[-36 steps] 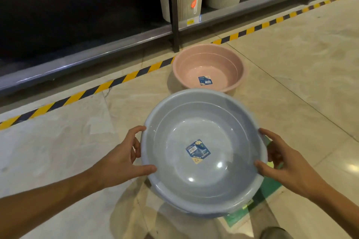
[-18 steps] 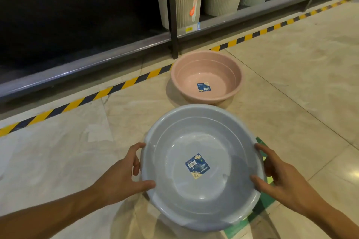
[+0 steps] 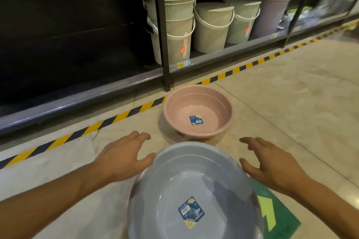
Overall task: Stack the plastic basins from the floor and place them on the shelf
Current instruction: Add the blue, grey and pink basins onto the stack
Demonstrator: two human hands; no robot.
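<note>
Head view: both forearms reach forward, palms down. The left hand and right hand flank the far rim of the grey-blue basin on the floor. Each grip is apart, fingers spread and holding nothing. The pink basin sits just beyond, near the shelf.

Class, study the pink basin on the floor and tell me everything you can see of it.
The pink basin is round, smooth plastic as it looks, with a rolled rim and sloping walls. It stands upright and empty on the pale floor, close to the yellow-and-black tape. A blue label sticks to its inner bottom. Nothing touches it; the grey basin sits apart.
</note>
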